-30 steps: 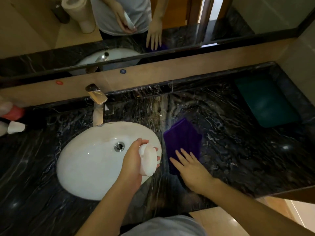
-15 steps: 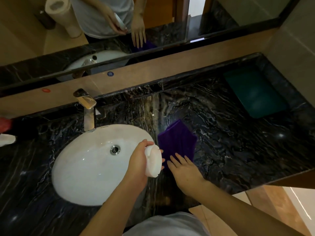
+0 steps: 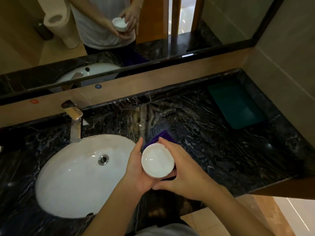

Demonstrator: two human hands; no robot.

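Bowl: I see a small white bowl [image 3: 157, 160], opening turned up toward my camera, held in the air between both hands. It sits over the counter's near edge, just right of the sink.
Left hand: my left hand [image 3: 136, 171] cradles the bowl from the left and below, with the thumb lying up along the left rim. The other fingers are hidden under the bowl.
Right hand: my right hand [image 3: 185, 174] wraps the bowl's right side, with one fingertip reaching the far rim and the thumb tucked under the near edge.
Cloth: a purple cloth [image 3: 162, 136] lies on the counter beneath the bowl. Only its far corner shows past the hands, and I cannot tell whether the bowl touches it.
Counter: the black marble counter [image 3: 221, 150] has white veins and runs from the sink to the right wall.
Sink: an oval white sink [image 3: 68, 176] is set into the counter on the left, with its drain [image 3: 103, 159] near the middle.
Tap: a square metal tap [image 3: 75, 123] stands upright behind the sink.
Tray: a dark green tray [image 3: 237, 104] sits at the far right of the counter, well apart from the hands.
Mirror: the mirror [image 3: 221, 23] above the back ledge reflects both hands around the bowl.
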